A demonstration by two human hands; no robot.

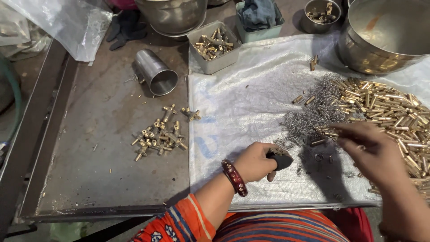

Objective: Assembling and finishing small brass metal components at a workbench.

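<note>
Left hand [255,161] gripping black tool [281,159], right hand [369,150] blurred, prob open over brass pins [389,107]

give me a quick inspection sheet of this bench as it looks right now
surface: metal table, white woven sheet over its right part
job's things: brass pins heaped right, small springs beside them, assembled brass pieces on bare metal
clutter: steel cup lying on its side, tray of brass parts, big steel bowl, blue cloth
grippers: left hand holds a small dark tool; right hand, blurred, over the pins
cables: nothing seen
surroundings: clear plastic bag at top left
</note>
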